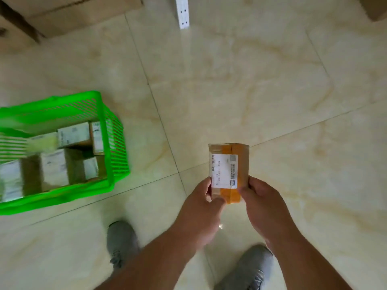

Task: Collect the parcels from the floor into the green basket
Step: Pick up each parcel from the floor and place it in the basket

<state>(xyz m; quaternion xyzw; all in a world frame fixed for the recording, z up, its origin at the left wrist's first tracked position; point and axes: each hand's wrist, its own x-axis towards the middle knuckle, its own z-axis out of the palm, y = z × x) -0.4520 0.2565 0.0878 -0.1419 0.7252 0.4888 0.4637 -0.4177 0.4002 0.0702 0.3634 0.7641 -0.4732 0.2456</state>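
A small brown cardboard parcel with a white label and orange tape is held above the floor in both hands. My left hand grips its near left corner, thumb across the taped end. My right hand pinches its near right edge. The green basket stands on the floor to the left, apart from the hands. Several labelled cardboard parcels lie inside it.
Pale marbled floor tiles fill the view. Large cardboard boxes sit at the top left and another box at the top right. A white perforated strip lies at the top centre. My grey shoes are below.
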